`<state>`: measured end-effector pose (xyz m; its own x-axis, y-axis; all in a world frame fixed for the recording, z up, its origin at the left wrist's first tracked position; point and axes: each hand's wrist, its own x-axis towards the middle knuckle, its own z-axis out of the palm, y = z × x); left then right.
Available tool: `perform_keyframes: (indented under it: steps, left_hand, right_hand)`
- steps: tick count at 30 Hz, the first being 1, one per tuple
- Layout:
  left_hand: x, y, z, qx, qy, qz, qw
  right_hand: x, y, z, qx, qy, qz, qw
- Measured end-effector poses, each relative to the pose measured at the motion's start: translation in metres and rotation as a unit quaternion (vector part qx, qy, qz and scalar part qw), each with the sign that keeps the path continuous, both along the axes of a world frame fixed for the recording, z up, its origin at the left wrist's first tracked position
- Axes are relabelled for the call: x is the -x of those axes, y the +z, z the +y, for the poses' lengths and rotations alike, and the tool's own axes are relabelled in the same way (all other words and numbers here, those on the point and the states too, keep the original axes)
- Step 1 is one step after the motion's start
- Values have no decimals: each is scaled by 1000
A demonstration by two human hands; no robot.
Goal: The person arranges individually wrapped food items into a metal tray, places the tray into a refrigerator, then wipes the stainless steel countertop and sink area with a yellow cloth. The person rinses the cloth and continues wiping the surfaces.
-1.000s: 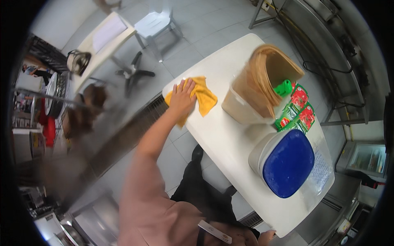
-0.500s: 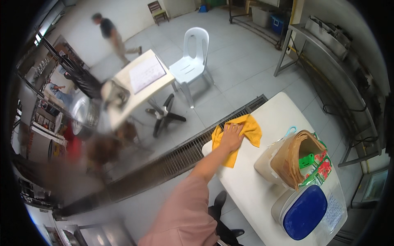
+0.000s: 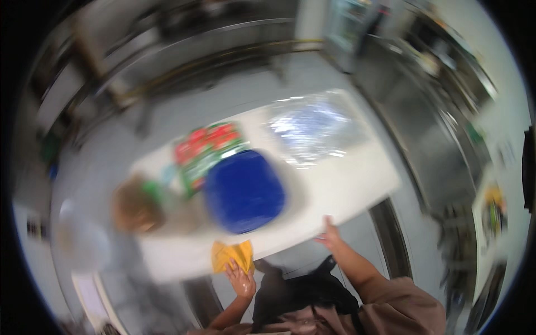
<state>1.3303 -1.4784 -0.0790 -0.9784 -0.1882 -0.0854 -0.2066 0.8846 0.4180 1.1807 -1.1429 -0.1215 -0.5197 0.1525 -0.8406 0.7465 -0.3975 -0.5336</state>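
Note:
A yellow cloth (image 3: 226, 252) lies bunched at the near edge of the white table (image 3: 346, 187), and my left hand (image 3: 242, 279) grips it from the near side. Just beyond the cloth is a container with a blue lid (image 3: 245, 192). My right hand (image 3: 330, 233) is at the table's near edge farther right, its fingers apart and nothing in them. Motion blur hides whether it touches the tabletop.
Left of the blue lid stands a tub lined with brown paper (image 3: 137, 206), with a green item in it. A red-and-green packet (image 3: 206, 148) and a clear plastic sheet (image 3: 310, 125) lie behind. Steel counters (image 3: 407, 111) stand to the right.
The view has swung round to the right. The cloth, spread under a hand at the table's end before, is now bunched at the near edge. My right hand has come into view.

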Motion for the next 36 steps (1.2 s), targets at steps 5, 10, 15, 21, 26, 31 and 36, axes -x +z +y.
perform_keyframes:
  steps: [5,10,15,21,26,31,36]
  left_hand:
    - [59,-5,142,19,-142,-23,989]
    - [87,1,280,15,-166,-20,986]
    - [133,-4,399,14,-119,-11,993]
    - [201,-22,495,-30,-164,-54,984]
    - [260,-33,595,-96,-202,-73,972]
    - [322,-12,712,-254,-189,-176,932]
    - [392,62,825,-708,-92,-447,539]
  right_hand:
    - [-7,15,42,86,167,33,982]
    - [-112,56,156,83,295,82,948]
    - [-175,83,322,-61,242,-2,968]
    - [-168,144,461,-113,-5,95,989]
    - [-148,167,583,-140,-86,94,982]
    - [-157,96,693,-510,47,-42,858]
    - [-244,-19,718,-444,320,-199,813]
